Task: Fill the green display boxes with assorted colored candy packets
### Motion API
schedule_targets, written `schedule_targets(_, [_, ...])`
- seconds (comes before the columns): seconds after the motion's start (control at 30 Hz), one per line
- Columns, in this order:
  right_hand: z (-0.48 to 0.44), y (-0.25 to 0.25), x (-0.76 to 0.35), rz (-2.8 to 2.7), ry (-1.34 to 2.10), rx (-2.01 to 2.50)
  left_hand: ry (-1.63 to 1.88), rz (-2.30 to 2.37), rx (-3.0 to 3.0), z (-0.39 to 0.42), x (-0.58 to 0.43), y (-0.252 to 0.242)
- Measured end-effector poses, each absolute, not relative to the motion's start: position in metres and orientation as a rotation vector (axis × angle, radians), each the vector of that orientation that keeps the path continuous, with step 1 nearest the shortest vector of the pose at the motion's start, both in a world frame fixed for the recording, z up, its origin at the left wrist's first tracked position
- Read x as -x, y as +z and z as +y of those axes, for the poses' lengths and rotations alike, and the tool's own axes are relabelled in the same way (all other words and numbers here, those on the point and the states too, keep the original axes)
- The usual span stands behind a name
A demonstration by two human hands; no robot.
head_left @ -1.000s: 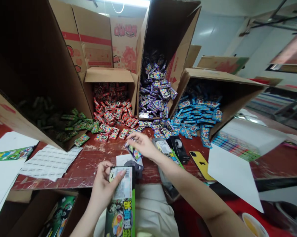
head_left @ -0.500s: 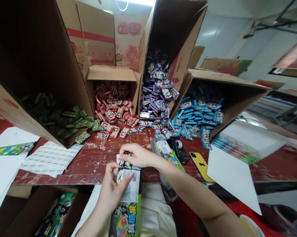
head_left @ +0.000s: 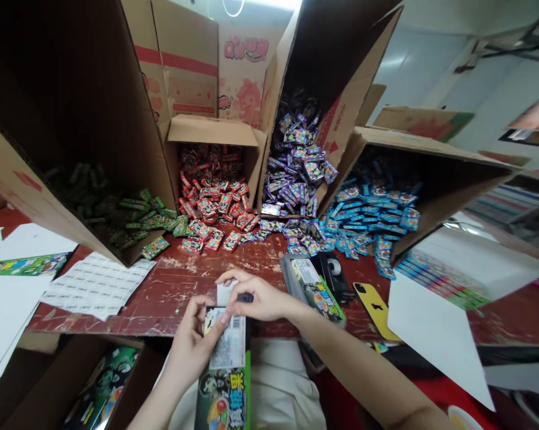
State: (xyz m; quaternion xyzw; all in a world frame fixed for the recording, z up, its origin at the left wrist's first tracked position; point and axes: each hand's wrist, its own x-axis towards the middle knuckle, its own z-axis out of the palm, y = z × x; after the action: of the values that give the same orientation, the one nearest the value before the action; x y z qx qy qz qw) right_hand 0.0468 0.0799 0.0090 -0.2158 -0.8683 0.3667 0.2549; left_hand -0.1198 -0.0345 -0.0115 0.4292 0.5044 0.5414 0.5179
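Observation:
My left hand (head_left: 196,334) is wrapped round a long candy box (head_left: 224,394) printed in green and black, its thumb lying over a whitish label. The box's far end points at the table, above my lap. At that end my right hand (head_left: 260,297) is closed, its fingers pinching round a white end flap (head_left: 224,293) that stands up. A small dark purple piece shows between the right fingers; I cannot tell whether it belongs to the box.
Cardboard boxes on their sides spill green packets (head_left: 155,246), red packets (head_left: 206,209), purple packets (head_left: 291,179) and blue packets (head_left: 367,209) onto the red table (head_left: 184,286). To the right lie a tape dispenser (head_left: 334,278), another candy box (head_left: 320,292) and a yellow phone (head_left: 374,310).
My right hand has shifted from over the box's end to its right side, uncovering the white flap. The colourful printed part under its fingers is out of sight. The view has turned slightly left.

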Motion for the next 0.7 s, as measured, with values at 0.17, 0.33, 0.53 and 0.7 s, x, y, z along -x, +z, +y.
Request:
schedule_targets(0.17, [0.169, -0.026, -0.027, -2.408, 0.580, 1.112, 1.315, 1.257, -1.055, -0.035, 0.120, -0.015])
schedule_targets(0.33, [0.208, -0.038, -0.017, -2.337, 0.657, 1.112, 1.427, 1.340, -0.984, -0.032, 0.124, -0.015])
schedule_targets(0.53, [0.159, -0.007, -0.029, -1.982, 1.166, 0.809, 1.378, 1.327, -0.920, -0.025, 0.133, -0.024])
schedule_targets(0.7, [0.114, 0.038, -0.025, -1.951, 1.458, 0.595, 1.329, 1.266, -0.997, -0.029, 0.121, -0.023])
